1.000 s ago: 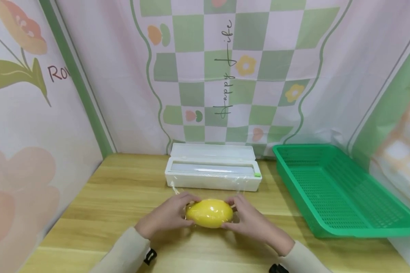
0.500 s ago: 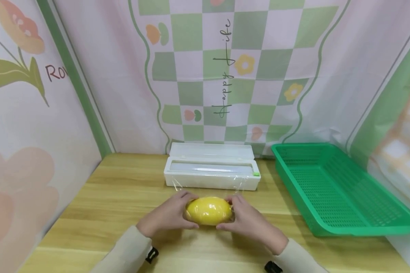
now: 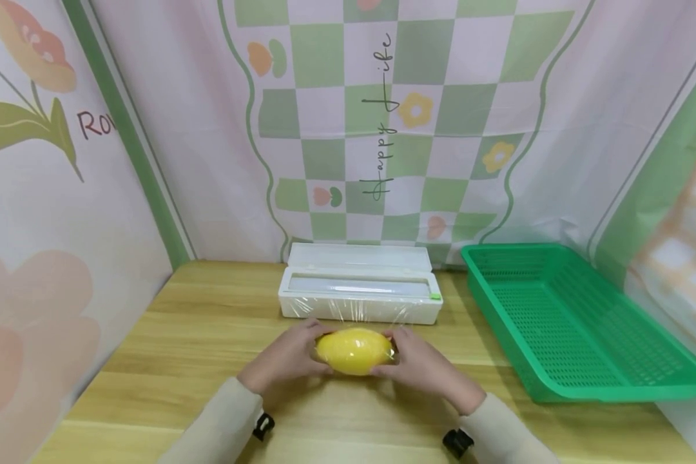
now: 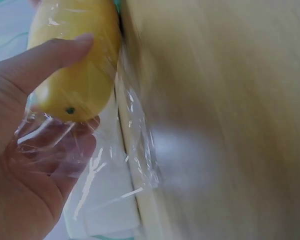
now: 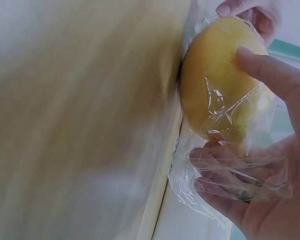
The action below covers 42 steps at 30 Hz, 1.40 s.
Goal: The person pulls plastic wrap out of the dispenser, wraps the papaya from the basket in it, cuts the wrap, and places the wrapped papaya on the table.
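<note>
A yellow mango (image 3: 355,351) lies wrapped in clear cling film (image 5: 224,112), near the front of a white cling film dispenser box (image 3: 359,306). My left hand (image 3: 287,354) grips its left end, thumb (image 4: 65,52) on the skin through the film and fingers on the far side. The right hand (image 3: 420,362) holds the opposite end the same way. Loose film (image 4: 135,135) hangs past the mango's ends in both wrist views. Film with bright creases stretches between the mango and the box's front.
The box's lid (image 3: 359,256) stands raised at the back, with the film roll (image 3: 359,285) inside. To the right, a green plastic basket (image 3: 533,361) sits on the wooden table (image 3: 168,361). A patterned cloth (image 3: 220,161) hangs behind.
Both hands have moved the mango a little away from me, toward the box, and it has turned between them. More creased film now shows across the box's front.
</note>
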Motion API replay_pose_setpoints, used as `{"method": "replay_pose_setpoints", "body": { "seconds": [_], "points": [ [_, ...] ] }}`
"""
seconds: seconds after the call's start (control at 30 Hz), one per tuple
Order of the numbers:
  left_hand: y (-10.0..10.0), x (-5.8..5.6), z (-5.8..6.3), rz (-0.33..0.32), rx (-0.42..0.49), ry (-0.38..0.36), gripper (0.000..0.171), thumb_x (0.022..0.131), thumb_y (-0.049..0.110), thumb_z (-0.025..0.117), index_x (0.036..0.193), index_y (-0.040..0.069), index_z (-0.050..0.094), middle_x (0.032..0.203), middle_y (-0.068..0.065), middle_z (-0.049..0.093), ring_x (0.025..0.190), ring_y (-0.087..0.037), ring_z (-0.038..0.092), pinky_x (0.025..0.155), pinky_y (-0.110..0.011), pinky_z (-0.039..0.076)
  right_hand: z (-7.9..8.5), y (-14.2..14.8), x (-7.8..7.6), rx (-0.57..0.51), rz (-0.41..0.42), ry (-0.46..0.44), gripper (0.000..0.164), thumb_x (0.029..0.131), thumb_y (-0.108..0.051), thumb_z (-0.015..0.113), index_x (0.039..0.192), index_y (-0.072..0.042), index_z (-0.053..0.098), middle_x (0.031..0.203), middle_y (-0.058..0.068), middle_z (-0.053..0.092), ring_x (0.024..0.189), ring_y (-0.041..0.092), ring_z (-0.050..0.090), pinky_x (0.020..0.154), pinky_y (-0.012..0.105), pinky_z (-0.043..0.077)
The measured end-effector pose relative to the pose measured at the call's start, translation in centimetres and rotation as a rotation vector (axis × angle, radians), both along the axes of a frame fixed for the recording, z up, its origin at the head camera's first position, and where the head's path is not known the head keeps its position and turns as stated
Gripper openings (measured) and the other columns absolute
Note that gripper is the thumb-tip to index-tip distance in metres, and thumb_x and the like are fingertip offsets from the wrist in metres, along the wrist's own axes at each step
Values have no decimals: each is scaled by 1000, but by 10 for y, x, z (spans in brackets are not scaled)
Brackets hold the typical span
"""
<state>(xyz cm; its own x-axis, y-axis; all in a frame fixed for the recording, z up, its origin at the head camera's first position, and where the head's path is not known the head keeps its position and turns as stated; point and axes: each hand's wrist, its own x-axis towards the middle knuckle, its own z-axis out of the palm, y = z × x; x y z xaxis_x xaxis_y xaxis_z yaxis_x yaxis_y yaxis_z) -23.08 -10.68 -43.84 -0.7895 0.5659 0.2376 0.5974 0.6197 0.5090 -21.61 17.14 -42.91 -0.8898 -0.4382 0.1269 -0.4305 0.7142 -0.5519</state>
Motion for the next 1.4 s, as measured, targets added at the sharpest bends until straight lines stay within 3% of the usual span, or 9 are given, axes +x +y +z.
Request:
{"method": "replay_pose_setpoints", "body": {
  "seconds": [0.2, 0.33, 0.43, 0.6, 0.83, 0.93, 1.1, 1.4],
  "points": [
    [-7, -11, -3, 20, 53, -110, 73, 76, 38, 88, 136, 9, 60, 128, -2, 64, 111, -17, 61, 98, -38, 51, 0, 4, -15, -54, 68, -75, 60, 83, -46, 80, 127, -8, 64, 109, -1, 66, 99, 14, 61, 87, 39, 54],
    [-10, -17, -3, 22, 116, -206, 66, 77, 43, 86, 130, 13, 61, 120, 4, 65, 103, -12, 62, 92, -33, 52, 3, 5, -22, -55, 74, -112, 60, 85, -50, 77, 126, -7, 65, 107, -3, 66, 97, 15, 60, 86, 41, 53],
    [-12, -21, -4, 23, 149, -249, 55, 79, 43, 84, 122, 19, 61, 111, 10, 65, 98, -9, 61, 88, -31, 53, 6, 6, -26, -74, 96, -139, 52, 87, -46, 76, 119, -5, 67, 98, -3, 66, 88, 15, 60, 79, 38, 54],
    [-13, -27, -3, -2, 191, -285, 46, 82, 38, 83, 119, 18, 64, 109, 9, 65, 97, -11, 62, 86, -31, 54, 7, 10, -33, -95, 104, -166, 36, 90, -43, 74, 104, -11, 69, 86, -3, 64, 76, 15, 56, 66, 33, 52],
    [-17, -37, -6, -31, 224, -322, 47, 84, 38, 81, 123, 17, 67, 111, 7, 65, 96, -12, 63, 86, -32, 55, 5, 12, -35, -156, -20, -213, 57, 87, -45, 77, 123, -2, 62, 108, 5, 64, 96, 18, 60, 81, 37, 54],
    [-18, -41, -7, -28, 215, -311, 47, 85, 41, 79, 125, 19, 68, 108, 8, 66, 95, -12, 62, 85, -33, 54, 6, 14, -37, -172, -56, -212, 59, 88, -43, 77, 124, 0, 59, 111, 8, 63, 99, 21, 60, 84, 40, 54],
    [-23, -48, -13, 13, 228, -312, 50, 87, 42, 77, 131, 23, 65, 107, 9, 65, 95, -15, 60, 84, -35, 53, 3, 14, -43, -169, -46, -187, 55, 90, -41, 75, 122, 2, 63, 109, 8, 66, 96, 20, 62, 83, 38, 55],
    [-26, -60, -24, 28, 289, -346, 49, 90, 43, 74, 134, 22, 65, 125, 4, 66, 111, -17, 61, 98, -41, 50, -3, 14, -53, -214, -48, -191, 41, 93, -39, 73, 114, -3, 70, 98, 2, 65, 87, 17, 60, 72, 34, 53]
  ]
}}
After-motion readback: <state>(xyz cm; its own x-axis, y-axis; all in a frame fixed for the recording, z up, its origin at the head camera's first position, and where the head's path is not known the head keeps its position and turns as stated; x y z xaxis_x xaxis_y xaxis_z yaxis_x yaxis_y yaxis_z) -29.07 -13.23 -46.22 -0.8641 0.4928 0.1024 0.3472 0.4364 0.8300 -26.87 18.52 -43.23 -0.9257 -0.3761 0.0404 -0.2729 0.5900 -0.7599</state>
